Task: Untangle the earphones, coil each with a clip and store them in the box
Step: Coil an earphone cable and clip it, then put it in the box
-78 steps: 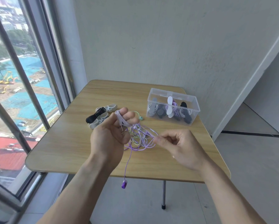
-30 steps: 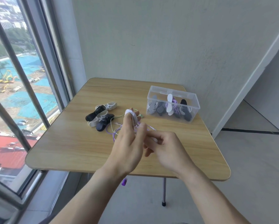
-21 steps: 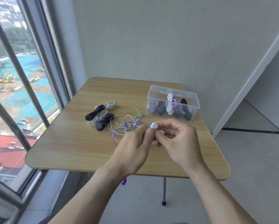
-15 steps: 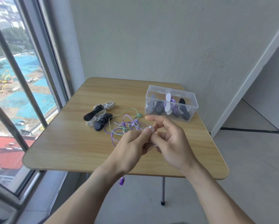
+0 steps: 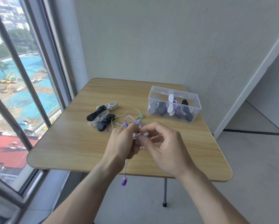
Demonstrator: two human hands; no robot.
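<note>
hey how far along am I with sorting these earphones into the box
Done: several clipped coils already sit in the clear box. In hand: both hands, left hand and right hand, pinch a white piece on the purple and green tangle. Left: that tangle is unsorted, and spare clips wait on the table.

Wooden table near grey wall; window beside it, construction site outside.

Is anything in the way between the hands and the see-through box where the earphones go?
Nothing visible blocks it. The box sits open-topped on the table, beyond the right hand. The tangled earphones lie ahead of the left hand, off that path.
</note>
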